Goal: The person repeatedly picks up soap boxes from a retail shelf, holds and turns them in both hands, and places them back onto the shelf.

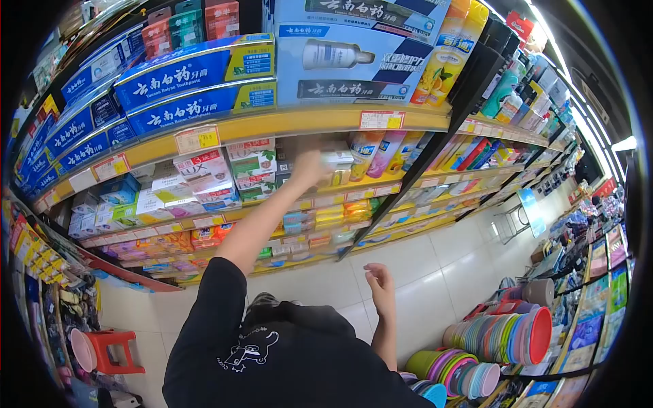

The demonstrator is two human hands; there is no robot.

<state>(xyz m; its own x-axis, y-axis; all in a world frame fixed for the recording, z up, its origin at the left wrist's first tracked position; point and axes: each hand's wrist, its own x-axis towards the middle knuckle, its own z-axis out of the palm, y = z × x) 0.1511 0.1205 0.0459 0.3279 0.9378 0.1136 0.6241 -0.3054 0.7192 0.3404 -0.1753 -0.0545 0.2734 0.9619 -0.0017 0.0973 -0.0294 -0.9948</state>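
My left hand (309, 168) reaches into the second shelf under the yellow shelf edge (299, 117). Its fingers are smeared by motion, so whether they hold anything cannot be made out. Right beside it are small white and gold boxes (337, 160); white and green boxes (253, 163) stand to its left. Spray cans (367, 155) in yellow and pink are upright to its right. Over the floor, away from the shelf, hangs my right hand (381, 280), its fingers loosely bent and apart, with nothing in them.
Blue toothpaste boxes (197, 75) and a large blue-grey carton (340, 61) fill the shelf above. A red stool (115, 351) stands on the tiled floor at lower left. Stacked colourful basins (503, 336) are at lower right. A folding chair (511, 223) stands farther down the aisle.
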